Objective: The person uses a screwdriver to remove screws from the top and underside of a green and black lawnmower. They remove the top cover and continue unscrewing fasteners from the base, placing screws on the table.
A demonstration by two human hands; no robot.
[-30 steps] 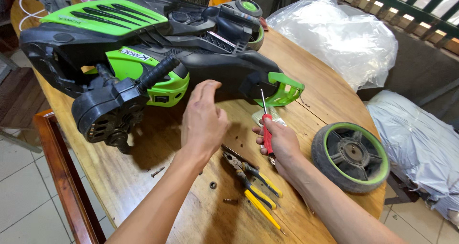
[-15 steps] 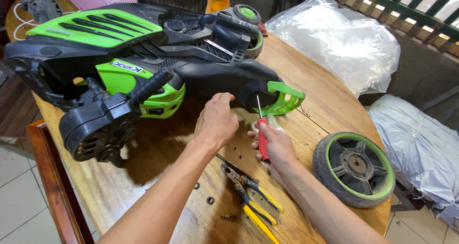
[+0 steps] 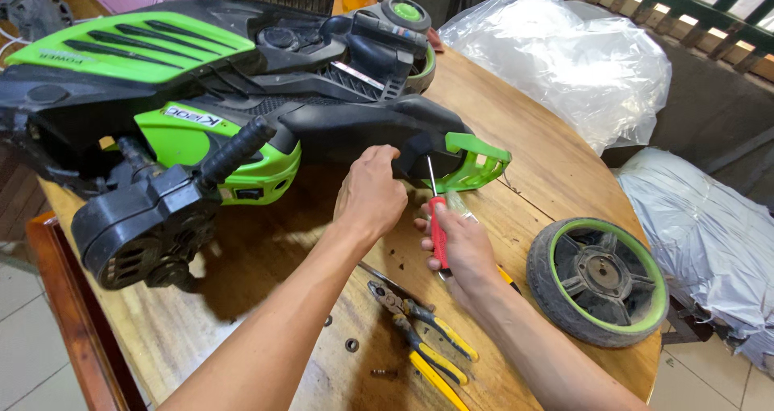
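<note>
- Head view: the green and black toy ride-on motorcycle (image 3: 201, 113) is lying on its side across the round wooden table (image 3: 242, 298), its black gearbox end (image 3: 137, 234) pointing toward the left edge; it is sitting further left in view than a second ago.
- The left hand (image 3: 371, 193) is curling over the black seat edge, fingers bent and pressing on the plastic. A second ago it was lying flatter and lower, so it now seems to be steadying the body.
- The right hand (image 3: 459, 246) is closing around the red-handled screwdriver (image 3: 436, 226), whose shaft is pointing up at the black underside just beside the green tail piece (image 3: 480, 161). The tip is standing closer to the body than before, likely lining up on a fastener, though none is visible.
- Yellow-handled pliers (image 3: 423, 330) and loose screws (image 3: 351, 345) are lying near the forearms.
- A detached wheel (image 3: 601, 278) is resting flat at the right, near clear plastic bags (image 3: 564, 56).
</note>
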